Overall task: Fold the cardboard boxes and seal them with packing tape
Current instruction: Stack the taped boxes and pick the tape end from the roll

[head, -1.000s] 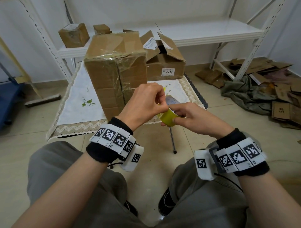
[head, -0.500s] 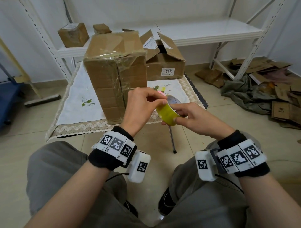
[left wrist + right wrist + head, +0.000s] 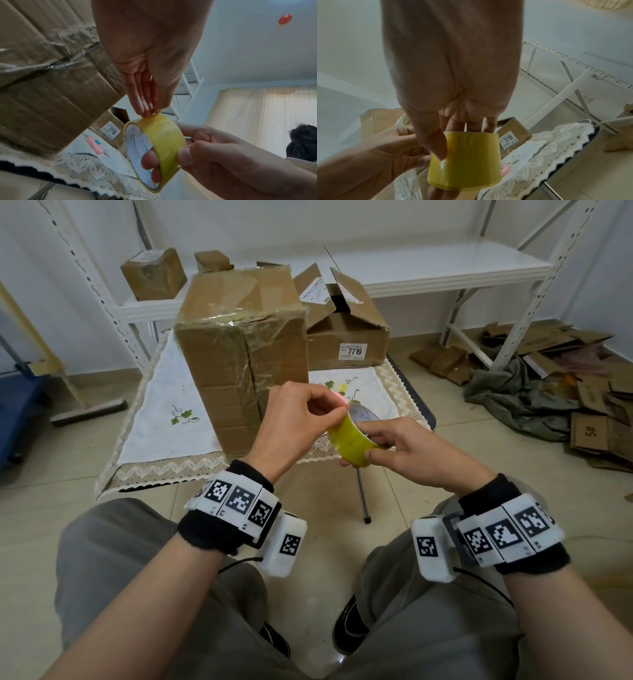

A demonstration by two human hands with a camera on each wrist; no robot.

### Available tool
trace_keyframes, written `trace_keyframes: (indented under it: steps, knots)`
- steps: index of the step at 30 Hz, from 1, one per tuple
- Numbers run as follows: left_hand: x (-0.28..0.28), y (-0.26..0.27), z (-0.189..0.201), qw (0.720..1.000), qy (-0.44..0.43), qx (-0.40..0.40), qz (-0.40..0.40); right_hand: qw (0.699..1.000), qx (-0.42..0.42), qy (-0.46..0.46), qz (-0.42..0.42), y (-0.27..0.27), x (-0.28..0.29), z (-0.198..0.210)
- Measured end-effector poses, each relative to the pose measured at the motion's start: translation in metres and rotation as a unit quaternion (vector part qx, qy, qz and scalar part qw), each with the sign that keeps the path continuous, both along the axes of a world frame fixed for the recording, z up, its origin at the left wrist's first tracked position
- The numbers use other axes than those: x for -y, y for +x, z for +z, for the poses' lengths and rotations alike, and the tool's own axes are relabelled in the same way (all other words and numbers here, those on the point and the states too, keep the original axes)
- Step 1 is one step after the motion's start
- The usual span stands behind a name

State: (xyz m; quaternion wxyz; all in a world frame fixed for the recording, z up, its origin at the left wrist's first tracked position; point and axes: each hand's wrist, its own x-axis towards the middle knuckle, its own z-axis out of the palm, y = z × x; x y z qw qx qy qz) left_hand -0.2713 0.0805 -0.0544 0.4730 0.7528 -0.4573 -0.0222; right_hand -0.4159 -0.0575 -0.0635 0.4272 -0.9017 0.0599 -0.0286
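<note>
Left hand (image 3: 294, 419): fingers curled together, with the fingertips (image 3: 147, 109) pinching the loose tape end at the top rim of the yellow tape roll (image 3: 349, 440). The wrist is raised, knuckles uppermost, and the hand sits just left of the roll.

The roll is held in the air between both hands, in front of the near edge of the worktop (image 3: 164, 470) and above the person's knees. Its open core is tilted up and away from the person.

Right hand (image 3: 407, 450): fingers closed on the roll, thumb pressed on the outer yellow face and at least two fingers (image 3: 149, 161) hooked inside the core. The forearm runs in from the lower right of the roll.

Beyond the roll, a tall taped box (image 3: 239, 354) stands on the worktop. Right of it stands a lower box (image 3: 346, 337) with open flaps, labelled 7719.
</note>
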Motion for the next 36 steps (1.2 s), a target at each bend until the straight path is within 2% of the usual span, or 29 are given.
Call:
trace_keyframes:
  steps: [4,10,16,25,30,36]
  knots:
    - [-0.001,-0.002,-0.004,1.000,-0.023,-0.014,-0.014,1.000,0.010,0.015,-0.008,0.001,0.001,0.001]
    - [0.000,-0.004,-0.007,0.999,-0.046,-0.020,0.008,1.000,0.018,0.014,-0.006,0.002,0.001,0.001]
    - [0.002,0.005,0.006,0.999,0.049,0.004,-0.014,1.000,0.009,-0.023,-0.003,0.001,0.002,-0.002]
    - [0.005,0.007,0.022,0.981,0.168,0.075,-0.053,0.996,-0.016,-0.091,0.003,0.001,0.000,0.000]
    - [0.007,0.007,0.021,0.977,0.187,0.088,-0.055,0.994,-0.025,-0.102,0.015,0.001,-0.001,0.004]
    - [0.007,0.004,0.015,0.981,0.169,0.077,-0.059,0.994,-0.029,-0.105,0.019,-0.001,-0.003,0.006]
